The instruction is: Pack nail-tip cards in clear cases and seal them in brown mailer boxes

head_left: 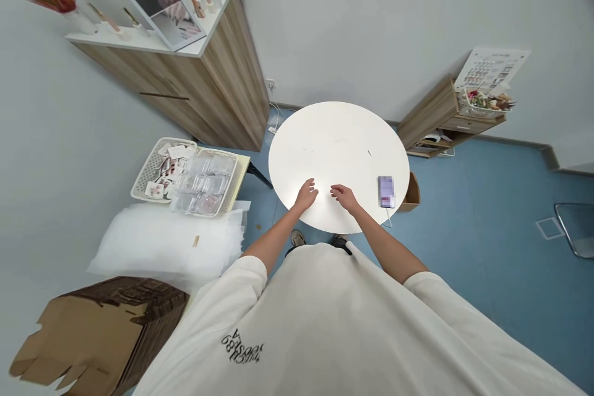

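On the near part of the worktop (pixel 338 136), hands: left hand (pixel 306 195) and right hand (pixel 344 196) apart, empty, fingers loosely curled and partly open; contact with the surface cannot be told.
Phone (pixel 386 192): flat on the worktop's right side, the thing nearest the right hand, cable (pixel 388 218) over the edge.
Worktop: round, white, small dark marks.
Left of worktop: baskets (pixel 147 178) with cards and clear packs, white sheets (pixel 158 241), brown cardboard (pixel 88 334).
Beyond worktop: grey wall (pixel 362 25), wood-grain cabinet (pixel 236 68) to the left, low shelf unit (pixel 429 112) to the right.
Around worktop: blue floor (pixel 464 223).
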Tool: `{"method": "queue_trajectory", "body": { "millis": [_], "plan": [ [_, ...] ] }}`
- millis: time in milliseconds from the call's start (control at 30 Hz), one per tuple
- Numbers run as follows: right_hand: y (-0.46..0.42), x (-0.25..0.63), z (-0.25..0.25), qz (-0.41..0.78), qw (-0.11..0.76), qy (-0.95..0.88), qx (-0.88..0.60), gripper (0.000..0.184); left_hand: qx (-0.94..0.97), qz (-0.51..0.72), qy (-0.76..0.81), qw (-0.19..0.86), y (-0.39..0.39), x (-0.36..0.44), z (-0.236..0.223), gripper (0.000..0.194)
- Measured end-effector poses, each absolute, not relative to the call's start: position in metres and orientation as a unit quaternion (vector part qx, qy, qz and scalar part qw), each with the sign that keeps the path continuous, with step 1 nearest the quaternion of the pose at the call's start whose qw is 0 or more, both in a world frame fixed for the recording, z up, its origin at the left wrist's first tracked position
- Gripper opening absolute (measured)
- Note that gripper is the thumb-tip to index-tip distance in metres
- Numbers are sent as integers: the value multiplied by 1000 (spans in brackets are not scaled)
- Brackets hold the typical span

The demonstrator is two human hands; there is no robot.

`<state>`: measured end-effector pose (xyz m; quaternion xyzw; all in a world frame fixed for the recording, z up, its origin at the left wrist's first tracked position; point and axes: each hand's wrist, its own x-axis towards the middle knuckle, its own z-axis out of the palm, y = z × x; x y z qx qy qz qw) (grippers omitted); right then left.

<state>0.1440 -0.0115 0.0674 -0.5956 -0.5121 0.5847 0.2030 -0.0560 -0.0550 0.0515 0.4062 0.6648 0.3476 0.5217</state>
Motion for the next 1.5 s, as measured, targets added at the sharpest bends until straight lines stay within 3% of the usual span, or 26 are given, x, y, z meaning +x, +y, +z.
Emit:
{"method": "queue_trajectory", "body": {
  "millis": [433, 767, 1033, 1267, 1500],
  "plan": [
    [4, 75, 70, 597, 125, -619, -495, 31, 331, 443, 724, 413, -103, -110, 56, 47],
    [-23, -5, 71, 580, 86, -697, -413, 28, 312, 414, 780, 351, -157, -161, 75, 41],
    [-32, -112, 75, 558, 113, -716, -404, 24, 374, 429, 788, 233, -173, -264, 94, 38],
    [-56, -221, 79, 540, 107, -751, -365, 24, 363, 356, 853, 113, -197, -376, 111, 40],
    [-68, -290, 81, 522, 95, -771, -353, 28, 320, 281, 900, 99, -197, -434, 109, 54]
  ]
}}
